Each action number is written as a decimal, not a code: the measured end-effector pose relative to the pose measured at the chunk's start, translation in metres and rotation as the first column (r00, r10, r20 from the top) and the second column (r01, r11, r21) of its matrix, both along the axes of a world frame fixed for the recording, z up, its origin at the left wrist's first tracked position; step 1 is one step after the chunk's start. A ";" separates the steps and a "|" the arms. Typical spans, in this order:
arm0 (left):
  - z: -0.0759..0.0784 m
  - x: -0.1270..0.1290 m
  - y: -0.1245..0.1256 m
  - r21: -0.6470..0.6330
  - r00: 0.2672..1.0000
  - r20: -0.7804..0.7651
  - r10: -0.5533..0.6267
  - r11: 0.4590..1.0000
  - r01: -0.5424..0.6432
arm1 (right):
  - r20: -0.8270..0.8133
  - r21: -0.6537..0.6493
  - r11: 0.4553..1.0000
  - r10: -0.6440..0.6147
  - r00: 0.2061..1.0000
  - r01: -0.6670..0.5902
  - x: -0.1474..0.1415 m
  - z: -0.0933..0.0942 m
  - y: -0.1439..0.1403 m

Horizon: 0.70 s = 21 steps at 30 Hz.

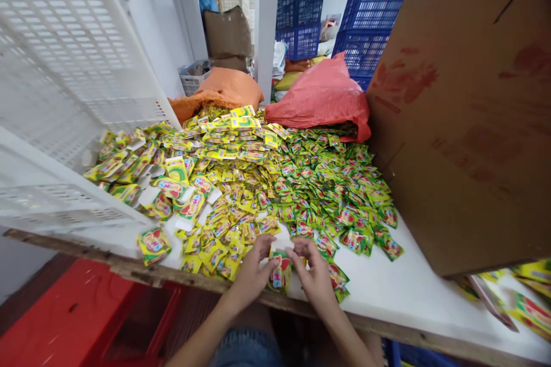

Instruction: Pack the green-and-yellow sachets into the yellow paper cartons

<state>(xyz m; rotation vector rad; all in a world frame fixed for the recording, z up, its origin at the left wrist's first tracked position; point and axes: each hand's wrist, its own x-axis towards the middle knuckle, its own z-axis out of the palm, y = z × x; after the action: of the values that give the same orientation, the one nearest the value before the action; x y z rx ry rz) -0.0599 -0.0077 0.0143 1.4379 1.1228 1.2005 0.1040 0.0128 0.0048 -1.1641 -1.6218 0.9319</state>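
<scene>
Between both hands, near the table's front edge, is a small yellow and green printed carton (280, 275) with a white flap at its top. My left hand (255, 270) grips its left side, thumb on the front. At its right side and upper edge, the fingers of my right hand (313, 273) pinch it by the flap. Whether anything is inside the carton cannot be seen. Yellow sachets (219, 243) lie beside my left hand, and green sachets (327, 178) spread beyond my right. Flat and part-opened cartons (176, 186) are heaped further left; one closed-looking carton (154, 245) lies by the edge.
A white slatted crate (73, 63) stands tipped at the left, and a large cardboard box (465, 126) at the right. Orange (230, 86) and red (322, 97) sacks lie behind the heaps. Blue crates (361, 28) are stacked beyond. A red stool (64, 304) is below left.
</scene>
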 end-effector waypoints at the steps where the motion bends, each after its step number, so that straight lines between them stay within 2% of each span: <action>1: 0.001 0.001 -0.001 0.015 1.000 -0.003 -0.002 1.000 0.002 | -0.003 0.007 1.000 -0.004 1.000 0.004 0.000 0.000 -0.001; 6: 0.007 -0.001 -0.007 0.076 0.987 -0.160 0.007 0.997 0.006 | 0.094 0.093 0.987 0.126 0.988 -0.134 0.002 -0.001 -0.010; 10: 0.009 0.000 -0.008 0.016 0.992 -0.114 0.057 0.998 -0.056 | 0.120 0.079 0.995 0.058 0.991 -0.067 -0.002 0.003 -0.015; 15: 0.012 0.007 -0.004 -0.035 0.990 -0.069 0.122 0.992 -0.124 | 0.120 -0.016 0.999 -0.027 0.992 0.030 -0.009 0.015 -0.012; 18: 0.010 0.005 -0.001 -0.035 0.990 -0.061 0.127 0.991 -0.129 | 0.091 -0.042 0.999 -0.012 0.996 0.016 -0.008 0.017 -0.011; 21: 0.002 0.002 -0.002 -0.003 0.991 -0.051 0.124 0.992 -0.125 | 0.040 -0.032 0.999 0.022 0.999 -0.021 -0.007 0.008 -0.014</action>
<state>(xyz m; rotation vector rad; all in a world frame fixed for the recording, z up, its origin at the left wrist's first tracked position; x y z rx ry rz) -0.0583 -0.0097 0.0161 1.4176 1.2661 1.2515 0.0973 -0.0007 0.0126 -1.1960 -1.6597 0.9564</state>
